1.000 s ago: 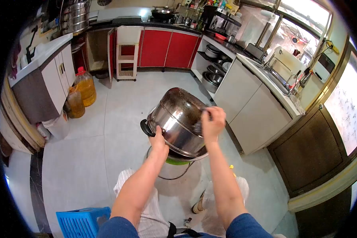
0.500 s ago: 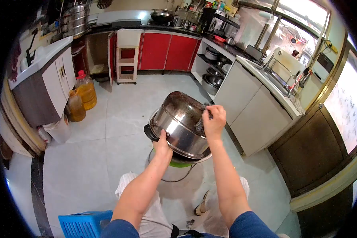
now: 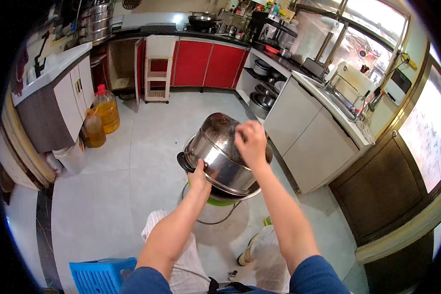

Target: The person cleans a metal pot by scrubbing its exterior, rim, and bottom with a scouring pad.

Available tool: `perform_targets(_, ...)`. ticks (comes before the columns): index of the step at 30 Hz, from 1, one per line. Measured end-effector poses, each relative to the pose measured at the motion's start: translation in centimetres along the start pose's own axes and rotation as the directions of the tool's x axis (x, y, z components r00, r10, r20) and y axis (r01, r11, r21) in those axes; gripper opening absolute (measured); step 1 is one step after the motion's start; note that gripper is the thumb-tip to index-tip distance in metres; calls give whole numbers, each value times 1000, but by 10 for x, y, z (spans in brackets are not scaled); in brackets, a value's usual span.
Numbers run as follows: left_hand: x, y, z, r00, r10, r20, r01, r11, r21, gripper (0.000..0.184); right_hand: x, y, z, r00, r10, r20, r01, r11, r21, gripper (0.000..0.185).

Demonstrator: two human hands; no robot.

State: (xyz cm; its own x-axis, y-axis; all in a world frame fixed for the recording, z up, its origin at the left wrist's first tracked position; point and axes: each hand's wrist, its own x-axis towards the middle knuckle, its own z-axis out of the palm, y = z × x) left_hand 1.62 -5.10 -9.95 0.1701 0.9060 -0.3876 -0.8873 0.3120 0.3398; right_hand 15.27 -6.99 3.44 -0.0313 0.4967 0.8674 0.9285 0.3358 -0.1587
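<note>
A steel pot lies tilted with its brown-stained base up and away from me, over a wide metal basin. My left hand is closed on the pot's near left rim beside its black handle, thumb on the steel side. My right hand, slightly blurred, presses its curled fingers to the stained upper right part. The dark steel wool in that hand is mostly hidden by the fingers now. Something green shows under the basin.
A cable loops on the floor below the basin. A blue plastic stool stands at lower left. Two jugs of yellow liquid stand by the left cabinet. White cabinets with a sink line the right; shelves hold several pots.
My right hand has moved left and slightly up across the pot, and the steel wool has gone mostly out of sight. My left hand and the pot stay nearly in place.
</note>
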Motion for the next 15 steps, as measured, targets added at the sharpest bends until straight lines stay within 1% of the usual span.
perform_targets(1, 0, 2, 1, 1000, -5, -2, 5, 1000, 2, 32, -15, -9, -4, 991, -130, -33, 130, 991, -20, 16)
perform_targets(2, -1, 5, 2, 1000, 1, -2, -1, 1000, -2, 32, -27, -19, -9, 976, -218, -8, 218, 976, -19, 19)
perform_targets(3, -5, 6, 4, 1000, 17, 11, -17, 1000, 3, 32, -29, -22, -9, 974, -225, -7, 225, 974, -11, 19)
perform_targets(5, -7, 3, 6, 999, 33, 18, -33, 999, -1, 32, -29, -26, -9, 966, -250, 60, 253, 966, -55, 21)
perform_targets(6, -7, 1, 6, 999, 37, 1, -37, 999, -9, 29, -15, -27, -5, 962, -253, 99, 257, 966, -29, 22)
perform_targets(7, -7, 0, 7, 999, 40, -12, -40, 999, -11, 26, -1, -25, 6, 964, -248, 97, 252, 967, -29, 22)
perform_targets(8, -9, 0, 10, 999, 40, -11, -40, 999, -4, 26, 13, -23, 21, 958, -246, 150, 251, 968, -19, 20)
perform_targets(9, -12, 0, 13, 998, 37, -42, -37, 999, 10, 22, 25, -20, 33, 948, -245, 203, 251, 968, -7, 19)
perform_targets(10, -14, 1, 14, 997, 36, -75, -35, 999, 23, 19, 36, -17, 47, 950, -242, 199, 248, 969, -3, 19)
perform_targets(11, -14, 3, 14, 996, 43, -75, -42, 999, 23, 19, 46, -14, 61, 944, -137, 301, 160, 986, -54, 19)
perform_targets(12, -11, 3, 15, 993, 51, -109, -48, 998, 26, 18, 55, -14, 66, 919, -30, 392, 82, 990, -116, 18)
perform_targets(13, -7, 1, 15, 988, 54, -143, -51, 998, 28, 17, 54, -14, 65, 920, -37, 390, 89, 989, -116, 18)
perform_targets(15, 2, 1, 12, 991, 49, -125, -48, 999, 12, 18, 44, -12, 54, 942, -150, 300, 171, 984, -43, 17)
